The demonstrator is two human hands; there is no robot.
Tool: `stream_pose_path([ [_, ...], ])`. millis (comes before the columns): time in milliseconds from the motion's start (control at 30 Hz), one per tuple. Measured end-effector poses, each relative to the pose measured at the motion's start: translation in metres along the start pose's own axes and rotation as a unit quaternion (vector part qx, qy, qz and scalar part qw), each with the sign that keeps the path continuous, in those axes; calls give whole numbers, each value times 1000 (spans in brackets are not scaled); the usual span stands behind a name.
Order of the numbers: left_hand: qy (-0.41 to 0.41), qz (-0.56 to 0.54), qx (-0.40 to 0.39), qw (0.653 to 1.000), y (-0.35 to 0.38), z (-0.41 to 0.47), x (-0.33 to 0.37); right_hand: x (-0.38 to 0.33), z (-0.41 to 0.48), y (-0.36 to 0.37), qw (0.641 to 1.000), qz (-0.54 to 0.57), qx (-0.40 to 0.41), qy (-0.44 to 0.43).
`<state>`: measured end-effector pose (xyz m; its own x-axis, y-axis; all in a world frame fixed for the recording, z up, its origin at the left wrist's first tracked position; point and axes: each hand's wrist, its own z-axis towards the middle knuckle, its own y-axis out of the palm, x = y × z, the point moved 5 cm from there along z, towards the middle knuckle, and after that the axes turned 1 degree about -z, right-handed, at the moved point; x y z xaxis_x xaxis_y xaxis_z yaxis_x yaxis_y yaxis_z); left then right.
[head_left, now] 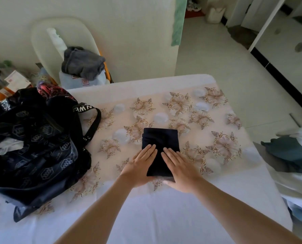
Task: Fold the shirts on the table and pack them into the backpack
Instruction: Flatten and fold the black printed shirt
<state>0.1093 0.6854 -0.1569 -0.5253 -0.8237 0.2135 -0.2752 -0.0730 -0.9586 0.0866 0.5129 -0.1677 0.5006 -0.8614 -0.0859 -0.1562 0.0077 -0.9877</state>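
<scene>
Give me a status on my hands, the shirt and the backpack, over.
Left hand and right hand flat, fingers straight, pressing the folded dark shirt. On the floral tablecloth. Black backpack to its left, apart; only its strap lies between.

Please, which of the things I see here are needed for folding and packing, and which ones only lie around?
For the job: folded dark shirt, pressed flat under left hand and right hand; black backpack, left on the table.

Lying about: grey garment on the white chair; teal cloth at right edge; boxes far left.
</scene>
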Motion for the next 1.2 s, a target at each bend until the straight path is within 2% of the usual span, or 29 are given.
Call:
stream_pose_path([
  [67, -14, -1, 11, 1000, -6, -2, -1, 9, 5, -1, 999, 7, -32, 19],
  [167, -13, -4, 69, 998, -17, -7, -2, 16, 12, -13, 996, 26, -82, 16],
  [300, -48, -163, 109, 979, -26, -8, -14, 17, 16, -34, 987, 132, -83, 36],
  [467, -165, -245, 73, 953, -47, -12, -18, 32, 13, -60, 936, 299, -89, 161],
  [567, -218, -338, 69, 913, -45, -12, -24, 44, 7, -72, 911, 348, -29, 221],
  [633, -254, -372, 102, 887, -45, -8, -27, 50, 11, -73, 911, 324, 24, 254],
  [667, -265, -349, 128, 889, -47, -5, -27, 51, 15, -73, 919, 286, 49, 266],
  [733, -252, -249, 190, 916, -52, 4, -24, 48, 25, -74, 944, 180, 117, 251],
  [833, -142, -126, 247, 950, -59, 18, -8, 31, 42, -75, 974, 51, 160, 152],
  [900, -91, -103, 223, 965, -53, 25, -1, 16, 54, -68, 990, 26, 118, 70],
  [967, -101, -125, 154, 975, -40, 27, -3, 9, 59, -51, 998, 27, 41, 32],
  [1067, -132, -156, 60, 977, -23, 27, -11, 16, 58, -33, 997, 58, -22, 41],
  [1133, -149, -191, 37, 969, -21, 30, -10, 20, 59, -29, 997, 63, -31, 44],
  [1200, -206, -238, 21, 949, -23, 35, -7, 21, 62, -27, 996, 61, -48, 44],
])
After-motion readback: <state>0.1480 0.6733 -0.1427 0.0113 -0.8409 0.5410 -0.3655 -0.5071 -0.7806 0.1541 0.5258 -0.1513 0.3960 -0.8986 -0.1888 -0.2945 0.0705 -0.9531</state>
